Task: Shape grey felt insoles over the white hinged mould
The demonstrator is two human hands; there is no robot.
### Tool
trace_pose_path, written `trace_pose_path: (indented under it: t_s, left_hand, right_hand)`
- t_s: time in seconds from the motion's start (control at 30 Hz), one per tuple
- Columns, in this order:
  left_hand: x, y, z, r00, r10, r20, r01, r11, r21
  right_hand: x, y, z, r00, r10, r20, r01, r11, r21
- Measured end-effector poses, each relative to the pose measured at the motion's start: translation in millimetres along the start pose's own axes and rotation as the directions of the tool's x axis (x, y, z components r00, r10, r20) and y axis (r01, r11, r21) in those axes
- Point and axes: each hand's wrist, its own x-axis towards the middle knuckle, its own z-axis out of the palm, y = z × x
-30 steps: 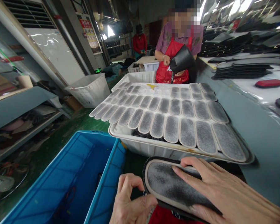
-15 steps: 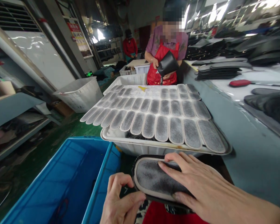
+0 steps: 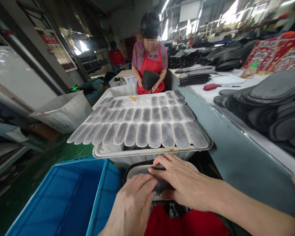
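A grey oval panel (image 3: 139,169) with a pale border and a dark outer edge lies low in front of me, partly covered by both hands. My right hand (image 3: 175,178) grips it from the right, thumb on the near side and fingers bent over the far part. My left hand (image 3: 135,198) rests over its near left part with the fingers stretched out and close together; its thumb is hard to make out. Beneath the panel is dark material, mostly hidden. Red cloth (image 3: 184,224) shows at my lap.
Rows of grey oval pieces (image 3: 146,114) lie on a board over a white bin (image 3: 149,154). A blue crate (image 3: 100,193) stands left. Right, a bench (image 3: 201,114) carries stacked dark pieces (image 3: 272,105) and a red-handled tool (image 3: 210,86). Beyond, a co-worker (image 3: 149,62) holds a black piece.
My left hand has gone from pinching the panel's left edge to lying over its top. The view has turned right, showing more of the bench. The co-worker's black piece is lower.
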Motion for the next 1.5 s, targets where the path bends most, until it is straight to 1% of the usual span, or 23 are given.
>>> trace_pose_path:
  t_s: [0.1,0.17,0.23,0.3,0.37,0.4,0.47,0.5,0.57,0.63,0.67,0.77,0.83,0.9,1.0,1.1,1.27,1.33,1.4,1.47,1.5]
  left_hand:
    - [11,5,-1.2,0.988,-0.077,0.132,0.074,0.997,0.032]
    - [13,9,0.0,0.980,-0.108,0.166,0.094,0.992,0.089]
    - [12,11,2.8,0.983,-0.090,0.159,0.067,0.987,0.145]
    - [11,12,6.0,0.990,-0.054,0.134,0.025,0.978,0.209]
    - [11,11,8.2,0.992,-0.007,0.123,-0.027,0.962,0.271]
    - [12,11,8.8,0.992,0.015,0.124,-0.051,0.954,0.295]
    - [14,9,9.2,0.989,0.058,0.136,-0.099,0.942,0.320]
    - [16,8,9.2,0.987,0.076,0.141,-0.119,0.938,0.327]
    - [18,7,9.4,0.984,0.102,0.145,-0.146,0.930,0.336]
    - [19,7,10.2,0.980,0.127,0.153,-0.173,0.926,0.334]
    - [19,8,11.0,0.980,0.131,0.151,-0.175,0.926,0.334]
    - [20,13,13.8,0.988,0.102,0.118,-0.137,0.928,0.346]
    - [22,17,15.7,0.993,0.068,0.092,-0.097,0.930,0.355]
    - [25,20,17.5,0.996,0.048,0.077,-0.072,0.932,0.355]
    - [29,23,20.6,0.999,0.022,0.040,-0.034,0.935,0.353]
    - [32,24,23.1,1.000,0.001,0.026,-0.009,0.942,0.337]
    - [38,33,18.3,0.994,-0.110,0.013,0.099,0.940,0.327]
    - [41,37,14.9,0.986,-0.152,0.064,0.130,0.954,0.271]
    - [46,41,13.3,0.981,-0.161,0.113,0.141,0.977,0.162]
    - [50,44,14.6,0.988,-0.089,0.128,0.086,0.996,0.030]
    - [52,46,16.1,0.990,-0.021,0.140,0.025,0.999,-0.029]
  right_hand:
    - [-1,0,4,0.999,0.037,-0.021,-0.037,0.999,0.024]
    - [-2,0,5,0.998,0.062,-0.032,-0.061,0.998,0.026]
    - [-3,0,3,0.998,0.047,-0.039,-0.045,0.998,0.036]
    - [-4,0,-3,1.000,0.006,-0.015,-0.004,0.995,0.096]
    - [-5,0,-13,0.999,-0.024,0.028,0.018,0.978,0.206]
    - [-5,0,-19,0.999,-0.030,0.030,0.020,0.962,0.271]
    - [-5,2,-32,1.000,-0.016,-0.013,0.019,0.924,0.381]
    - [-5,5,-39,0.998,0.013,-0.056,0.012,0.907,0.420]
    - [-6,14,-52,0.982,0.121,-0.146,-0.039,0.882,0.470]
    - [-13,27,-62,0.947,0.257,-0.195,-0.128,0.854,0.504]
    - [-18,34,-64,0.927,0.318,-0.196,-0.178,0.838,0.516]
    - [-43,51,-58,0.895,0.431,-0.114,-0.313,0.788,0.530]
    - [-60,55,-47,0.886,0.463,-0.034,-0.371,0.749,0.549]
    - [-73,56,-35,0.883,0.469,0.031,-0.396,0.705,0.589]
    - [-81,54,-24,0.891,0.450,0.066,-0.381,0.661,0.647]
    - [-81,53,-21,0.898,0.437,0.045,-0.349,0.648,0.677]
    - [-79,59,-17,0.907,0.421,0.025,-0.315,0.637,0.703]
    - [-78,63,-14,0.902,0.430,0.031,-0.322,0.624,0.712]
    - [-77,66,-10,0.896,0.442,0.034,-0.329,0.611,0.720]
    - [-77,68,-8,0.896,0.443,0.030,-0.323,0.603,0.730]
    - [-78,69,-7,0.899,0.436,0.030,-0.316,0.600,0.735]
